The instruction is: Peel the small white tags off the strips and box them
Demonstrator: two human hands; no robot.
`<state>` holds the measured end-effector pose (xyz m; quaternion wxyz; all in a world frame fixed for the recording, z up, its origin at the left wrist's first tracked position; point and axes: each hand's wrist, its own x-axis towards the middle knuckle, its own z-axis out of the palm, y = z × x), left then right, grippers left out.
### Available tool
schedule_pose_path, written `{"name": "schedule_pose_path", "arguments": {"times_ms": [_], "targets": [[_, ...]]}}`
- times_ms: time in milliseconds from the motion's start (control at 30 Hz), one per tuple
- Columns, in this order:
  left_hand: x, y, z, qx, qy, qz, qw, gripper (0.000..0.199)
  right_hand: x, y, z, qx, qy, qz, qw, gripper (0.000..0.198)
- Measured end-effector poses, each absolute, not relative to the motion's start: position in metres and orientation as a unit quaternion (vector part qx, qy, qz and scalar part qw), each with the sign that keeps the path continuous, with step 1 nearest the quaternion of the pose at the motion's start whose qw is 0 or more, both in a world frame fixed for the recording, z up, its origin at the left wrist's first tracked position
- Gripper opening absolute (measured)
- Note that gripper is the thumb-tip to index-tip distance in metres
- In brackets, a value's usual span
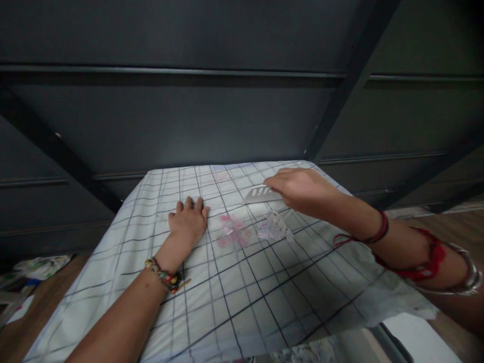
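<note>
My left hand [188,218] lies flat on the white checked cloth [212,282], its fingers stretched out and holding nothing. Above the right half of the cloth, my right hand [298,186] pinches the end of a flat, pale grey slotted piece [260,194]. The piece has a row of slots and points left; its far end is under my fingers, and its exact kind does not show. Just below it rests a small heap of crumpled whitish scraps [273,227]. Between the heap and my left hand is a pink flower-like patch [233,232], blurred, on the cloth.
A dark panelled wall [196,121] with metal bars stands right behind the cloth-covered surface. Some white and green crumpled material [41,267] lies low at the left. A white flat object [416,338] shows below the cloth's right front edge, over a brown floor [446,232].
</note>
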<state>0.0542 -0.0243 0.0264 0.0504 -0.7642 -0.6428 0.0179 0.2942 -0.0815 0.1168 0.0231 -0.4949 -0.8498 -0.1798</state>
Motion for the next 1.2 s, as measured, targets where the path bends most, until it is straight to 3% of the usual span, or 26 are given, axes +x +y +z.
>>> {"name": "schedule_pose_path", "arguments": {"times_ms": [233, 367, 700, 1033, 1200], "targets": [[0.055, -0.025, 0.026, -0.759, -0.650, 0.018, 0.039, 0.051, 0.296, -0.098, 0.112, -0.483, -0.855, -0.189, -0.006, 0.026], [0.055, -0.026, 0.027, -0.758, -0.650, 0.022, 0.039, 0.051, 0.279, -0.107, 0.118, -0.483, -0.860, -0.161, 0.019, 0.022], [0.056, -0.027, 0.033, -0.745, -0.666, 0.026, 0.024, 0.049, 0.275, -0.076, 0.121, -0.490, -0.853, -0.173, 0.035, 0.030], [0.049, -0.018, 0.040, -0.698, -0.715, 0.050, -0.003, 0.046, 0.256, -0.063, 0.081, -0.385, -0.907, -0.127, 0.119, 0.028], [0.050, -0.021, 0.041, -0.696, -0.717, 0.046, -0.009, 0.046, 0.267, -0.078, 0.090, -0.328, -0.917, -0.134, 0.182, 0.028]]}}
